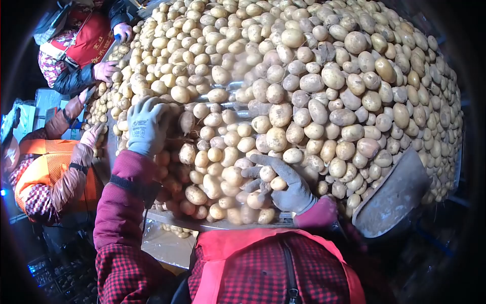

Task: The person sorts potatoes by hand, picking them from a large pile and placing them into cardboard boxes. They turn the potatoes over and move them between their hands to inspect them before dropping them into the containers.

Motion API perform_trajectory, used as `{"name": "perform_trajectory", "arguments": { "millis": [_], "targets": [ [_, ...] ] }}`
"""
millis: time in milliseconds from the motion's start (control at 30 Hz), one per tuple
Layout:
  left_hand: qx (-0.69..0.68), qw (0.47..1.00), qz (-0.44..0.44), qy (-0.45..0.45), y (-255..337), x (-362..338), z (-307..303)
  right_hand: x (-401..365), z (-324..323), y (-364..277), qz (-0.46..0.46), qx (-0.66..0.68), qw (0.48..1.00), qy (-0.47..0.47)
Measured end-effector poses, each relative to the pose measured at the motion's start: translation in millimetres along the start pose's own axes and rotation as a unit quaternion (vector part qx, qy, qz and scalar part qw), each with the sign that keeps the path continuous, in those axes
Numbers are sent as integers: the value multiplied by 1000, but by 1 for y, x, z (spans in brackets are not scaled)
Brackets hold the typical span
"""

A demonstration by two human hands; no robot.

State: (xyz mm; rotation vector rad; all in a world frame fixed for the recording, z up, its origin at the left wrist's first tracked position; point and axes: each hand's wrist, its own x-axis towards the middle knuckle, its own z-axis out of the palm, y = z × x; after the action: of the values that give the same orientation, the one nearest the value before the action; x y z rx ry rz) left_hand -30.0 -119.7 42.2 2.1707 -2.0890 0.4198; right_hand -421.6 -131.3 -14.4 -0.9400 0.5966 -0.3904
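Observation:
A large heap of potatoes (314, 81) spreads in front of me. On the left side of the heap, my left hand (146, 124), in a pale grey glove, reaches down with its fingertips curled out of sight at the potatoes. I cannot make out whether it grips anything. My right hand (283, 183), in a darker grey glove, is at the near edge of the heap. Its fingers are bent around small potatoes (272, 178), one by the fingers and one at the palm.
A grey metal chute or scoop (392, 195) leans at the right edge of the heap. At the left, one person in an orange vest (55, 167) and another in a red apron (91, 40) reach to the potatoes. The metal rim (187, 221) runs before my body.

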Motion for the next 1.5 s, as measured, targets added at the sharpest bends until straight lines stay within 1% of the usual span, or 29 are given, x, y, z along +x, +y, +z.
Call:
{"name": "perform_trajectory", "arguments": {
  "millis": [33, 100, 167, 267, 300, 367, 400, 433, 500, 567, 600, 633, 700, 800, 900, 933, 1000, 1033, 1067, 1167, 1200, 1233, 1300, 1333, 1367, 1433, 1500],
  "targets": [
    [13, 1000, -6, 8, -6, -2, 0, 0, -1, 1, -2, -7, 1000, 1],
    [53, 998, -38, -6, -28, -7, 3, -1, 0, 2, -9, -6, 1000, 3],
    [59, 998, -33, -2, -57, -17, 13, -3, 7, -1, -22, 19, 1000, 6],
    [161, 986, -38, -11, -58, -16, 10, -2, 7, 3, -18, 62, 998, -2],
    [101, 995, -10, 9, -49, -6, 8, -1, 5, 2, -13, 75, 997, -3],
    [-22, 998, 39, 44, -4, 21, 0, -1, 5, -2, -2, 105, 994, -3],
    [-104, 993, 56, -27, 23, 36, -5, -2, 7, -5, 5, 122, 992, -4],
    [-185, 975, 73, -95, 47, 50, -5, -1, 8, -5, 11, 131, 991, -9],
    [-226, 959, 108, -131, 69, 68, 33, 0, 7, -5, 20, 141, 990, -21],
    [-138, 960, 64, -233, 89, 86, 39, -1, 8, -13, 2, 125, 992, -27],
    [-138, 951, 51, -270, 92, 92, 38, -1, 8, -18, -8, 117, 993, -30],
    [-245, 931, 30, -271, 80, 89, 34, -2, 8, -16, -18, 103, 994, -34],
    [-288, 901, 51, -322, 78, 86, 22, -4, 8, -12, -40, 75, 996, -41],
    [-213, 916, 47, -336, 91, 70, 14, -4, 6, -9, -38, 60, 997, -40],
    [-166, 947, 99, -258, 92, 49, 7, -2, 1, 3, 7, 121, 993, 1],
    [-169, 953, 96, -231, 95, 40, 3, -2, 1, 6, 20, 166, 986, 11],
    [-156, 962, 95, -205, 94, 24, -13, 1, 1, 12, 24, 204, 979, 22],
    [-150, 965, 92, -193, 94, 14, -20, 0, 1, 14, 18, 197, 980, 25],
    [-168, 960, 64, -213, 85, 2, -19, 1, 1, 15, 14, 190, 981, 24],
    [-42, 977, 48, -203, 71, -20, -46, 1, 4, 5, 1, 181, 983, 1],
    [-65, 978, 22, -195, 61, -29, -54, 0, 5, -1, -5, 190, 982, -14],
    [-71, 985, 30, -153, 53, -36, -53, -2, 7, -7, -11, 199, 980, -30],
    [-82, 994, 41, -67, 39, -54, -41, -1, 6, -6, 41, 336, 940, -36],
    [-73, 996, 21, -45, 35, -54, -33, -3, 10, 0, -57, 127, 990, -34],
    [-79, 996, 20, -32, 32, -50, -27, -2, 12, 0, -37, 162, 985, -35],
    [-11, 999, 18, -50, 25, -45, -6, -2, 11, -5, 3, 229, 973, -31],
    [34, 998, 7, -50, 28, -44, -4, -3, 9, -11, 15, 208, 978, -25]
  ]
}}
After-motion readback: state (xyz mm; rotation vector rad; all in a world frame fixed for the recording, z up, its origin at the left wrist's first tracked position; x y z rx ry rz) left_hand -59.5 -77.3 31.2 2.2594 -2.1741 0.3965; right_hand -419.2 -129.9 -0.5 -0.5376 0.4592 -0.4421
